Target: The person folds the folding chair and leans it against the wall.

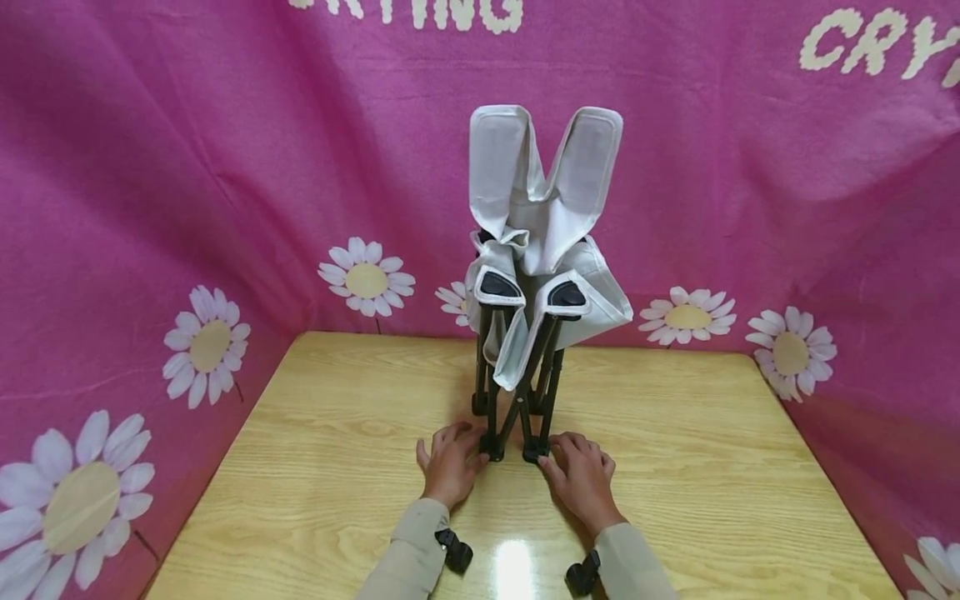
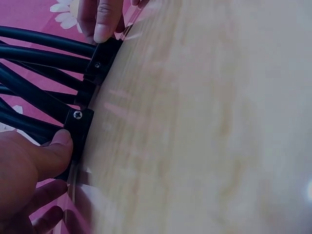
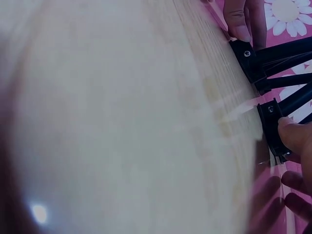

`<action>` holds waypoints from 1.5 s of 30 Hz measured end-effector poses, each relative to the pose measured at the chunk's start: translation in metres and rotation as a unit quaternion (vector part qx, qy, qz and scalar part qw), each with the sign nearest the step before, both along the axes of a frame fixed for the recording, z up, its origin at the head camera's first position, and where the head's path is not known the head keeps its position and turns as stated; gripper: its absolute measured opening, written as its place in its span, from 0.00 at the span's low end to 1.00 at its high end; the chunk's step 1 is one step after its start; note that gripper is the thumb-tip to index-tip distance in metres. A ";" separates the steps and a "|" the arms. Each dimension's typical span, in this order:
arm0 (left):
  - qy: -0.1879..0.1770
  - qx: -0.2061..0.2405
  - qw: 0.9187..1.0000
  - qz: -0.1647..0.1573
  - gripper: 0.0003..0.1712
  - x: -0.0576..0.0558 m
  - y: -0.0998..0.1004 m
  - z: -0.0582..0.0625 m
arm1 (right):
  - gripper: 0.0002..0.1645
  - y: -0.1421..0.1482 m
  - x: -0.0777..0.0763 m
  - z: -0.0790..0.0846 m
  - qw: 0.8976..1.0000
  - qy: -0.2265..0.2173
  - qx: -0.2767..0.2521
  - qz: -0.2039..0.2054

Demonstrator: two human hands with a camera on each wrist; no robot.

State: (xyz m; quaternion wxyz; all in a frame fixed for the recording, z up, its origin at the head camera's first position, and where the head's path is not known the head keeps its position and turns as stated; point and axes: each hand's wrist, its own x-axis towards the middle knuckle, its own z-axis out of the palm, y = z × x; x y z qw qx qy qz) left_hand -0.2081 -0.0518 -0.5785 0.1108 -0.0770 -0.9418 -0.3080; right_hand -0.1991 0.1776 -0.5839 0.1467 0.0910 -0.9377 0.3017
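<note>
A folding camp chair (image 1: 497, 171) with white fabric and black tube legs stands upright, mostly folded, at the middle of the table. My left hand (image 1: 450, 468) pinches its front left foot (image 2: 78, 127), the thumb pressing on the black plastic below a screw. On the other side, my right hand (image 1: 583, 482) pinches the front right foot (image 3: 274, 127) with its thumb on the near face. The two front feet are a short gap apart. White fabric sags between the crossed legs (image 1: 520, 400), and black caps (image 1: 566, 294) fill the seat's front corners.
The chair stands on a light wooden table (image 1: 337, 400). A pink cloth (image 1: 405, 142) with daisies and white letters hangs behind and at both sides. Each sleeve carries a small black wrist camera (image 1: 455, 553). Light glares off the table's near part.
</note>
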 end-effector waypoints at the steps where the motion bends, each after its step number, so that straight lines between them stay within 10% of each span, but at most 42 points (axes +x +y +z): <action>1: -0.001 0.001 1.000 0.001 0.22 -0.001 0.000 0.000 | 0.19 0.000 -0.001 0.000 1.000 0.002 0.000 0.000; 45: -0.023 -0.001 1.000 0.008 0.21 -0.026 0.004 0.002 | 0.21 0.001 -0.025 0.001 0.999 -0.042 0.013 -0.015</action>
